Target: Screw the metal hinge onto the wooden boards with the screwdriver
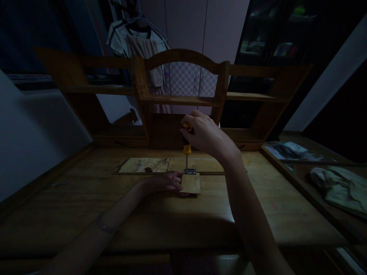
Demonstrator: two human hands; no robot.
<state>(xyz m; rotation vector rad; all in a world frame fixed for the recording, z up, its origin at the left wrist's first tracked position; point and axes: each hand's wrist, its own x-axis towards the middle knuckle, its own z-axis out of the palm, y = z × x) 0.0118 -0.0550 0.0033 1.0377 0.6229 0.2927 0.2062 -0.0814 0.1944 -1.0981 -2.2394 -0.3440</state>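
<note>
My right hand (202, 133) is closed around the yellow and black handle of a screwdriver (187, 148), held upright. Its metal shaft points down onto a small metal hinge (190, 171), and the tip meets the hinge's left part. Below the hinge lies a small square wooden board (191, 184). With its fingers at the board's left edge, my left hand (170, 182) grips it, some fingers hidden beneath. Behind the hinge runs a long wooden strip (210, 166) on the desk, joined on the left by a pale, rough-faced piece (145, 165).
The wooden desk (86, 214) carries a shelf unit (180, 100) along its back. A thin metal item (59, 184) lies at the left. On the right are a light cloth bag (344, 187) and packets (295, 148). Clothes (137, 42) hang behind. The room is dim.
</note>
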